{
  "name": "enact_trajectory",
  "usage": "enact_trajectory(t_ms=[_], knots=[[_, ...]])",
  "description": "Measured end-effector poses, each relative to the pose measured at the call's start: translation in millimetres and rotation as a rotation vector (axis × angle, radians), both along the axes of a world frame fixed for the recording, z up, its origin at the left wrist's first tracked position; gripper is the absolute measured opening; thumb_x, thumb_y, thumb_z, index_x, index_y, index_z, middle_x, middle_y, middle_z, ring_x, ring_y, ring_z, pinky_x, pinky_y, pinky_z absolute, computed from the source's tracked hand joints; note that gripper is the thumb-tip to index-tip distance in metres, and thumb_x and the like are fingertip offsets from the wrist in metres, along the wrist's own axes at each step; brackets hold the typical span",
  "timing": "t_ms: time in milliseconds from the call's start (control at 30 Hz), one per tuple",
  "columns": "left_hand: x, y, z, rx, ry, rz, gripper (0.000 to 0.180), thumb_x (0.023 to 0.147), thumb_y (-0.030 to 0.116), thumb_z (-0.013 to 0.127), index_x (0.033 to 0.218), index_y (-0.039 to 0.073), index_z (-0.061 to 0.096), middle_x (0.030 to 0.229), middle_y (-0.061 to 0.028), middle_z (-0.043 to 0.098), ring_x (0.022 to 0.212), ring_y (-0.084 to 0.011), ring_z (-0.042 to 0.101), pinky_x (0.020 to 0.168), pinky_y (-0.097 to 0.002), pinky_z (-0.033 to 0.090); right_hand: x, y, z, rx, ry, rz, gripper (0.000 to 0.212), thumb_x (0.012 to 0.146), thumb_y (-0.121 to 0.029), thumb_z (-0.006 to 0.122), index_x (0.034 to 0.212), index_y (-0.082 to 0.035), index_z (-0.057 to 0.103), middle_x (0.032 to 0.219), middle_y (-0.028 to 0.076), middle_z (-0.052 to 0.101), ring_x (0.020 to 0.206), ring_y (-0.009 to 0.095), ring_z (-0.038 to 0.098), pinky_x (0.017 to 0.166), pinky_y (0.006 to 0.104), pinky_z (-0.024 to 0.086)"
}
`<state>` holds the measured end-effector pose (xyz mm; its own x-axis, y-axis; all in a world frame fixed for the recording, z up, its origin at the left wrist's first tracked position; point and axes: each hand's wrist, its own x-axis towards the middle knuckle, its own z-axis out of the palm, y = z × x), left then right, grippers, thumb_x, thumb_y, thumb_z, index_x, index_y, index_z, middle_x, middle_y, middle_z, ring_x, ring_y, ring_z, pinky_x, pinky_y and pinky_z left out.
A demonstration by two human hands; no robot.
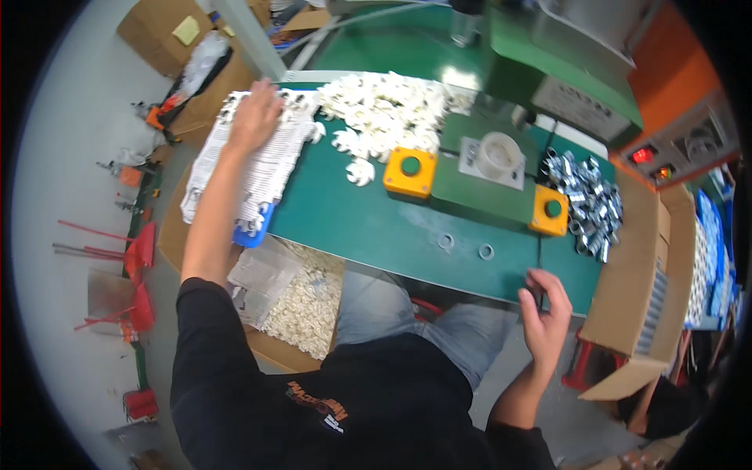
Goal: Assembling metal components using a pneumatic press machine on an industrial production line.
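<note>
While the left hand [257, 117] overlaps a white, dark-striped sheet [276, 160], its grip indiscernible, the right hand [546, 319] hangs empty, released.

And there's the left hand [257, 119], the farther-reaching of the two, back turned up, fingers [267, 88] pointing ahead and slightly parted; its palm is hidden, so the grip can't be read. Behind it, the left forearm [211, 211] runs long, its wrist nearly straight. Off to the right, much closer to the body, here's the right hand [550, 317], loosely half-curled, thumb [529, 305] apart from the bent fingers, right forearm [518, 395] slanting outward below it.
</note>
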<state>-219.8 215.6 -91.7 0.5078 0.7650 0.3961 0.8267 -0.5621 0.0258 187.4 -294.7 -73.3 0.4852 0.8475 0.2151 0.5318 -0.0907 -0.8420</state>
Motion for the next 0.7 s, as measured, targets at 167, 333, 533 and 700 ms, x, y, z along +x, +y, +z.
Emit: enact_trajectory(t_ms=[167,333,533,700], knots=[[34,-39,43,0.252,-0.176,-0.204,0.039,0.101,0.022,0.065,0.134,0.002,0.065,0.153,-0.0213,0.052,0.142,-0.04,0.049,0.116,-0.0453,0.04,-7,38,-7,0.034,-0.362,0.102,0.04,0.077,-0.01,0.084,0.113,0.0,0.069,0.103,0.014,0.066,0.094,0.033,0.063,0.083,0.0411,0.051],[123,-183,57,0.092,-0.279,-0.511,0.022,0.084,0.004,0.072,0.106,0.001,0.071,0.103,-0.0168,0.071,0.096,-0.0358,0.067,0.085,-0.0429,0.054,-17,60,-16,-0.067,-0.513,0.118,0.041,0.076,-0.015,0.085,0.112,-0.002,0.068,0.099,0.011,0.061,0.094,0.032,0.059,0.083,0.0417,0.047],[171,-273,27,-0.109,-0.381,-0.729,0.016,0.079,0.007,0.079,0.094,0.004,0.072,0.091,-0.0094,0.065,0.082,-0.028,0.064,0.071,-0.0392,0.053,-16,62,-27,-0.04,-0.465,0.143,0.033,0.077,-0.011,0.082,0.106,-0.003,0.068,0.099,0.011,0.061,0.094,0.033,0.059,0.083,0.0431,0.048],[186,-297,11,-0.249,-0.466,-0.689,0.018,0.079,0.004,0.078,0.096,0.001,0.073,0.094,-0.0122,0.067,0.084,-0.0303,0.066,0.073,-0.0385,0.054,-5,81,-3,0.214,-0.336,0.121,0.028,0.075,-0.005,0.08,0.098,-0.002,0.064,0.096,0.014,0.065,0.088,0.034,0.063,0.078,0.0421,0.052]])
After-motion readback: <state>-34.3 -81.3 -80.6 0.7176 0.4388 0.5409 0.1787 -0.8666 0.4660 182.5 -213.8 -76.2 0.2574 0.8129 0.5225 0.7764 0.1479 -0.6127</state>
